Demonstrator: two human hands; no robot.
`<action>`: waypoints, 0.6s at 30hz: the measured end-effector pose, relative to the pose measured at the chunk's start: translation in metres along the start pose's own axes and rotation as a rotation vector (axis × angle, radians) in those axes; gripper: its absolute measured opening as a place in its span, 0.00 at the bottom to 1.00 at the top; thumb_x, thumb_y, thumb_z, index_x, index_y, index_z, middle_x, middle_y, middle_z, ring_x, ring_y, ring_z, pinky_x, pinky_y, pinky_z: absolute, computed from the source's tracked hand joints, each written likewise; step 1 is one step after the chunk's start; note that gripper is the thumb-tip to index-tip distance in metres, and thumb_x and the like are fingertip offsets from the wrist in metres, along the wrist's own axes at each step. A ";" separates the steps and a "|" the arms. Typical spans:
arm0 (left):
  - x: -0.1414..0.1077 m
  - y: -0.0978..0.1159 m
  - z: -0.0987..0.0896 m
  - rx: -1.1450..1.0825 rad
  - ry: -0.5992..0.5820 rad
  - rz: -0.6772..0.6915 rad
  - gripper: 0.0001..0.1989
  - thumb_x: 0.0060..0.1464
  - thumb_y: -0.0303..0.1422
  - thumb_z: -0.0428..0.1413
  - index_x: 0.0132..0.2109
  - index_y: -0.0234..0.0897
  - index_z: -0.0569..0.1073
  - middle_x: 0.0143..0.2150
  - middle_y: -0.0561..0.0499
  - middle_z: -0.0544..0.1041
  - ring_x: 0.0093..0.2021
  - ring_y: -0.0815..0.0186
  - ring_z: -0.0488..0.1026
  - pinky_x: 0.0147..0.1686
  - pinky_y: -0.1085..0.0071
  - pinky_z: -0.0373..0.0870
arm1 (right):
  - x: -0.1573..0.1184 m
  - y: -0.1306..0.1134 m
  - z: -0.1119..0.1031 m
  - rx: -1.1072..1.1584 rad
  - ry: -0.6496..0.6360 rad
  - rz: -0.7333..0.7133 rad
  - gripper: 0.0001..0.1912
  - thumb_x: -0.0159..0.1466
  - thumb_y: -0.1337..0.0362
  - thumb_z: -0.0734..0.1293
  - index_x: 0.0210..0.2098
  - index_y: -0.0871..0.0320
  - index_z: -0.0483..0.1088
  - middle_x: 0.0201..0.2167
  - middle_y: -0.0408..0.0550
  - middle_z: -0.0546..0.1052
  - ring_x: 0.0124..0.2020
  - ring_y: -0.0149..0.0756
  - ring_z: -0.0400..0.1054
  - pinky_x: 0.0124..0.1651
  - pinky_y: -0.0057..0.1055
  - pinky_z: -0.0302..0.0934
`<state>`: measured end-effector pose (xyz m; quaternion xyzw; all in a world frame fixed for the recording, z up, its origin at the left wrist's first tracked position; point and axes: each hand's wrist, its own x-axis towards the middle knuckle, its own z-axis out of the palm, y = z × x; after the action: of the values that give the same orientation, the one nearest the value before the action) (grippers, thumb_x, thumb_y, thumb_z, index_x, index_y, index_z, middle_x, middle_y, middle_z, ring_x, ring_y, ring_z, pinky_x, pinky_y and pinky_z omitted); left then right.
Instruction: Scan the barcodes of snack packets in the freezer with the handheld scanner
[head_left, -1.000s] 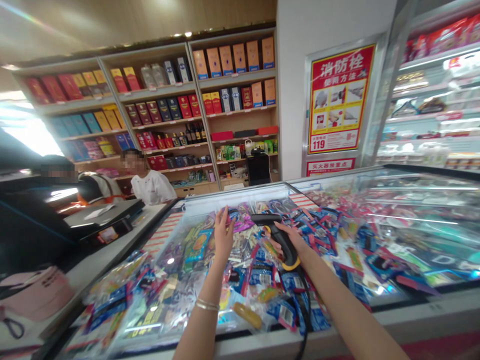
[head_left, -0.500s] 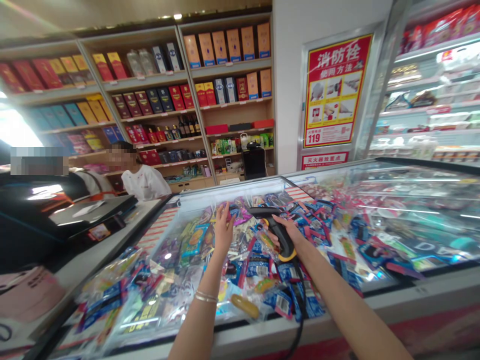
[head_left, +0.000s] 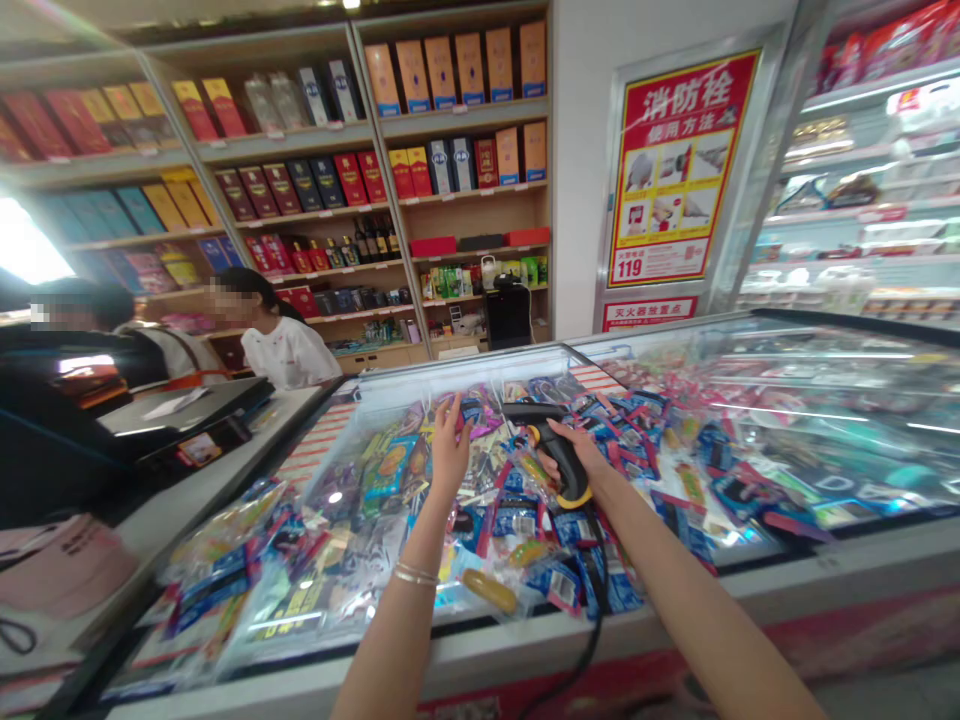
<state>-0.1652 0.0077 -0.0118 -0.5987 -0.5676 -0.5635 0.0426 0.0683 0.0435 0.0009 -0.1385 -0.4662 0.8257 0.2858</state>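
My right hand (head_left: 581,455) is wrapped around the handle of a black barcode scanner (head_left: 566,465) with yellow trim. The scanner's head points left, and its black cable (head_left: 598,560) hangs down over the front edge of the freezer. My left hand (head_left: 451,445), a bangle on its wrist, reaches over the packets with fingers stretched out, close to a purple packet (head_left: 489,420). Many blue-and-pink snack packets (head_left: 517,517) lie heaped on the glass around both hands. Nearer me is a clear-wrapped yellowish sausage-shaped snack (head_left: 489,590).
A glass-topped freezer (head_left: 315,650) spans the front. To the left are a counter (head_left: 161,520) with a pink bag (head_left: 71,570) and two people, one in a white shirt (head_left: 291,352). Shelves of boxed bottles (head_left: 465,75) line the back wall; a red poster (head_left: 682,170) hangs right.
The view has shifted slightly. The left hand stays over the packets, its fingers a little more upright. The scanner remains in the right hand, and its cable has swung left at the bottom.
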 end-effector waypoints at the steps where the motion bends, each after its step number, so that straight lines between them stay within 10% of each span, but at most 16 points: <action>1: 0.000 0.001 0.000 -0.001 0.005 0.001 0.24 0.60 0.38 0.48 0.63 0.44 0.62 0.59 0.42 0.62 0.59 0.58 0.63 0.55 0.61 0.65 | 0.001 0.000 0.000 0.002 -0.007 -0.001 0.21 0.61 0.48 0.62 0.38 0.62 0.68 0.13 0.40 0.66 0.11 0.28 0.57 0.14 0.24 0.55; 18: 0.003 0.010 -0.004 -0.032 0.008 -0.014 0.25 0.60 0.42 0.49 0.63 0.43 0.63 0.57 0.42 0.63 0.55 0.60 0.66 0.52 0.64 0.66 | -0.002 -0.002 0.002 -0.035 0.018 0.022 0.19 0.62 0.50 0.61 0.37 0.62 0.68 0.13 0.41 0.66 0.12 0.29 0.57 0.15 0.24 0.55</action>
<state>-0.1614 0.0031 -0.0020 -0.5928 -0.5627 -0.5753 0.0315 0.0693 0.0421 0.0038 -0.1561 -0.4763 0.8193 0.2784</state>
